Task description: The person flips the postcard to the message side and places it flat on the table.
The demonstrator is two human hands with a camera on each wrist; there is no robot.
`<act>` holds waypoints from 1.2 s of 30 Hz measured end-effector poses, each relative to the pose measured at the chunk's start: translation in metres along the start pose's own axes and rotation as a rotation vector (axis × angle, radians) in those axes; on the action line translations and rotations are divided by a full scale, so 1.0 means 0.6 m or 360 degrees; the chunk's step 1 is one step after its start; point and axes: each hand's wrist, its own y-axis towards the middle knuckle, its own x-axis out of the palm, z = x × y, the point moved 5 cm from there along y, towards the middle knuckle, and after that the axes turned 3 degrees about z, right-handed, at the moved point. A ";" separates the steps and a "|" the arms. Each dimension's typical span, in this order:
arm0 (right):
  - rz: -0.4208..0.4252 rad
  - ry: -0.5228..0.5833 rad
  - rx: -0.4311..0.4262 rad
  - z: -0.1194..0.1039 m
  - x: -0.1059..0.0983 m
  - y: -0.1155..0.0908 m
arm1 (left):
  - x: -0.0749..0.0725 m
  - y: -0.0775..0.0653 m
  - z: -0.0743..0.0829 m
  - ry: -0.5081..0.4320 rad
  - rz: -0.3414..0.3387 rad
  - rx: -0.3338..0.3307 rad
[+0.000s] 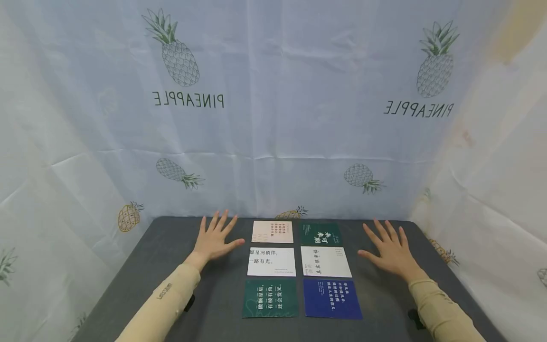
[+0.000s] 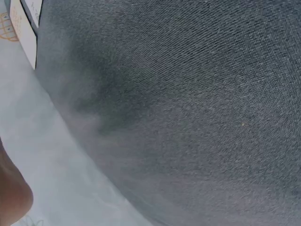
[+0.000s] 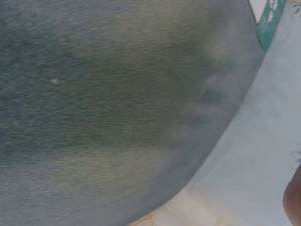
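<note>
Both hands are spread with straight fingers and hold nothing. In the head view the left hand (image 1: 213, 241) is over the table's left side, its thumb pointing towards the cards. The right hand (image 1: 390, 251) is over the right side, thumb also inward. Between them lie two columns of cards: a pink card (image 1: 272, 232), a white card (image 1: 271, 262) and a green card (image 1: 270, 298) on the left; a dark green card (image 1: 319, 234), another white card (image 1: 326, 262) and a blue card (image 1: 333, 299) on the right. All carry printed characters.
The dark grey table (image 1: 222, 327) has rounded far corners. A pale curtain (image 1: 299, 118) printed with pineapples hangs close behind it and along both sides. Black straps show under both beige sleeves (image 1: 160, 304).
</note>
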 end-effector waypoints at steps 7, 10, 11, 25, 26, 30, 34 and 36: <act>0.0079 -0.0047 -0.0093 -0.032 -0.028 0.032 | -0.025 0.015 0.013 0.0001 0.0162 0.0080; 0.0116 -0.0014 -0.0106 -0.055 -0.044 0.048 | -0.044 0.021 0.026 0.0051 0.0243 0.0122; 0.0121 0.0017 -0.0099 -0.064 -0.050 0.055 | -0.050 0.023 0.031 0.0065 0.0282 0.0142; 0.0114 0.0403 0.0010 -0.188 -0.093 0.173 | -0.096 0.074 0.070 0.0075 0.0441 -0.0036; 0.0109 0.0409 0.0011 -0.195 -0.091 0.181 | -0.097 0.079 0.071 0.0060 0.0431 -0.0062; 0.0037 0.0480 0.0063 -0.216 -0.073 0.213 | -0.091 0.098 0.074 0.0017 0.0351 -0.0166; -0.0031 0.0647 0.0173 -0.233 -0.045 0.233 | -0.078 0.112 0.080 -0.0023 0.0304 -0.0256; -0.0045 0.0753 0.0249 -0.241 -0.025 0.236 | -0.070 0.113 0.085 -0.0052 0.0302 -0.0288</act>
